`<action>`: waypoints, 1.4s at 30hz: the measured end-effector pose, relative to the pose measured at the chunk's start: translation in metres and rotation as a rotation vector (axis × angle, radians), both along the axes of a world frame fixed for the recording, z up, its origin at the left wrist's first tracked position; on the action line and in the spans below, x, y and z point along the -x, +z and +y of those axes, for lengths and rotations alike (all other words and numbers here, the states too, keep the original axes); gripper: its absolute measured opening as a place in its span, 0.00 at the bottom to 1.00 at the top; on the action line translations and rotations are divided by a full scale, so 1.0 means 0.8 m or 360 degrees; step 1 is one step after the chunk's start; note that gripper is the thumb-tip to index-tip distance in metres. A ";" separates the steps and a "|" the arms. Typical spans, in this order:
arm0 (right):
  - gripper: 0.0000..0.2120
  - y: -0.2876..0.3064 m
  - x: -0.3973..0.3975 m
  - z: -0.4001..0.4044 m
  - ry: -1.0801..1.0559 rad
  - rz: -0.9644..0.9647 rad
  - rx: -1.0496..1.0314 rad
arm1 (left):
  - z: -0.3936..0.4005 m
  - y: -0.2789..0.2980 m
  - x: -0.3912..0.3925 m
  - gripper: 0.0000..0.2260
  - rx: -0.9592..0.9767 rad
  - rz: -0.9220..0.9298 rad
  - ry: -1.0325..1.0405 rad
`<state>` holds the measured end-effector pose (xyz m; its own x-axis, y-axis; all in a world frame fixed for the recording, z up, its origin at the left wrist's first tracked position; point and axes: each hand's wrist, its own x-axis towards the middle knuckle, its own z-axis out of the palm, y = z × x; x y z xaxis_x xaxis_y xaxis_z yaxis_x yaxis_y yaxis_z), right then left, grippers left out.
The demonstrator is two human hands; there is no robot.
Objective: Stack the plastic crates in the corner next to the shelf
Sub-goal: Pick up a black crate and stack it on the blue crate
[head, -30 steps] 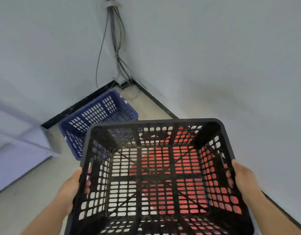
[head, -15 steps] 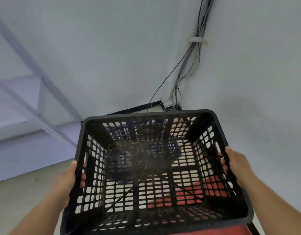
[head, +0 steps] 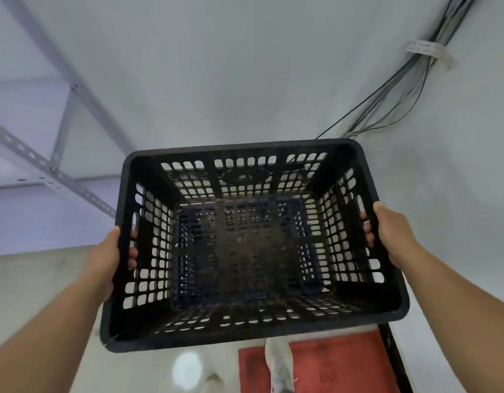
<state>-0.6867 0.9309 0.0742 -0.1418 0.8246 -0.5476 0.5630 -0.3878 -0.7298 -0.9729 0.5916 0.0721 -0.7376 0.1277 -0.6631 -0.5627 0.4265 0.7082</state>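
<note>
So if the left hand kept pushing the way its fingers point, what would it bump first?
The left hand already presses the black crate; its fingers poke through the side wall.

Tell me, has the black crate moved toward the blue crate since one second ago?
Yes. The black crate, held by the left hand and right hand, was nearer than the blue crate earlier; now it hangs directly over it, blue showing through its bottom.

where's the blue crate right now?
Head view, centre: the blue crate is almost hidden directly beneath the black crate, showing only through its perforated floor. The left hand and right hand hold the black crate.
</note>
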 end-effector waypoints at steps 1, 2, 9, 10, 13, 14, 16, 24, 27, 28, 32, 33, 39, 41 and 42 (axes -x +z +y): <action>0.17 -0.006 0.008 0.010 0.0021 -0.0002 0.0004 | 0.006 -0.006 0.002 0.16 0.0006 0.0001 0.0022; 0.17 -0.014 0.016 0.020 0.0042 -0.0007 0.0013 | 0.011 -0.013 0.004 0.16 0.0025 0.0001 0.0048; 0.17 -0.060 0.042 0.049 0.0103 -0.0060 0.0049 | 0.036 -0.052 0.021 0.17 0.0116 -0.0018 0.0096; 0.17 -0.066 0.043 0.050 0.0092 -0.0069 0.0065 | 0.039 -0.059 0.023 0.17 0.0122 -0.0030 0.0079; 0.16 -0.082 0.043 0.054 0.0039 -0.0088 0.0095 | 0.044 -0.076 0.024 0.17 0.0169 0.0007 0.0015; 0.17 -0.086 0.044 0.056 0.0035 -0.0094 0.0085 | 0.045 -0.080 0.024 0.18 0.0192 0.0044 -0.0010; 0.17 -0.089 0.047 0.059 0.0043 -0.0123 0.0079 | 0.045 -0.083 0.024 0.18 0.0208 0.0065 -0.0034; 0.17 -0.088 0.047 0.049 0.0077 -0.0078 0.0137 | 0.051 -0.068 0.037 0.16 0.0175 0.0066 -0.0030; 0.17 -0.089 0.051 0.049 0.0079 -0.0103 0.0130 | 0.050 -0.069 0.035 0.15 0.0221 0.0113 -0.0057; 0.17 -0.088 0.052 0.050 0.0082 -0.0112 0.0139 | 0.050 -0.068 0.033 0.15 0.0223 0.0113 -0.0062; 0.19 -0.085 0.060 0.061 0.0111 -0.0123 0.0123 | 0.050 -0.071 0.023 0.16 0.0212 0.0102 -0.0013; 0.19 -0.085 0.062 0.062 0.0119 -0.0124 0.0123 | 0.050 -0.072 0.023 0.16 0.0218 0.0107 -0.0011; 0.20 -0.090 0.046 0.038 0.0068 -0.0143 0.0172 | 0.040 -0.074 0.036 0.17 0.0236 0.0109 -0.0112; 0.21 -0.092 0.042 0.030 0.0053 -0.0146 0.0150 | 0.036 -0.074 0.039 0.16 0.0219 0.0102 -0.0120; 0.21 -0.092 0.042 0.029 0.0040 -0.0154 0.0134 | 0.035 -0.076 0.039 0.16 0.0228 0.0114 -0.0126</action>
<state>-0.7202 0.9537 0.0006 -0.1052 0.7718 -0.6271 0.6395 -0.4304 -0.6370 -1.0037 0.6200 0.0114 -0.7750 0.0953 -0.6247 -0.4737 0.5667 0.6742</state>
